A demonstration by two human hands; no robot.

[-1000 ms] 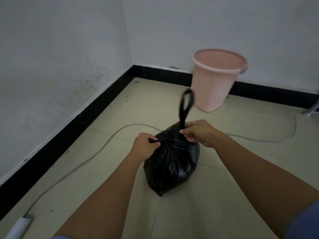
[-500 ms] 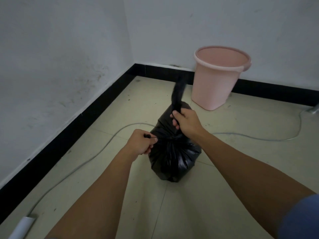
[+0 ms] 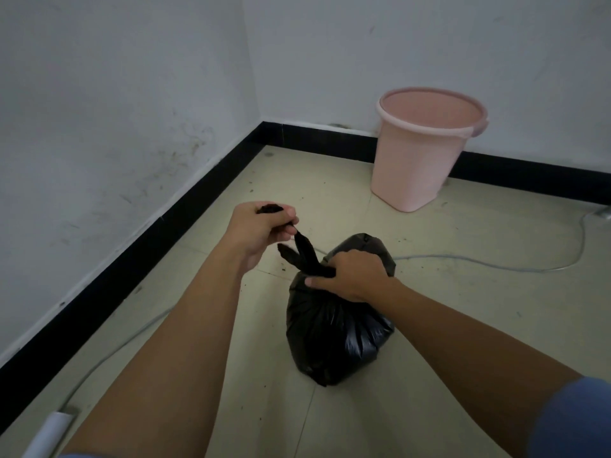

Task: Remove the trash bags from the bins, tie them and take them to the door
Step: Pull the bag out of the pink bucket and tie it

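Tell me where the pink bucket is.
In the head view, the pink bucket stands upper right on the floor by the black skirting, beyond the black trash bag.

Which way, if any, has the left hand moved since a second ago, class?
Yes. The left hand has pulled away from the black bag, up and leftward toward the black skirting, gripping a strip of the bag.

Left side: wall with black skirting runs near the left hand; room is narrow there.
Far side: pink bin stands at the back wall, well apart from the trash bag; bare floor lies between.
Right side: open floor, crossed by a thin cable lying flat.
Near left: white tube lies beside the skirting.
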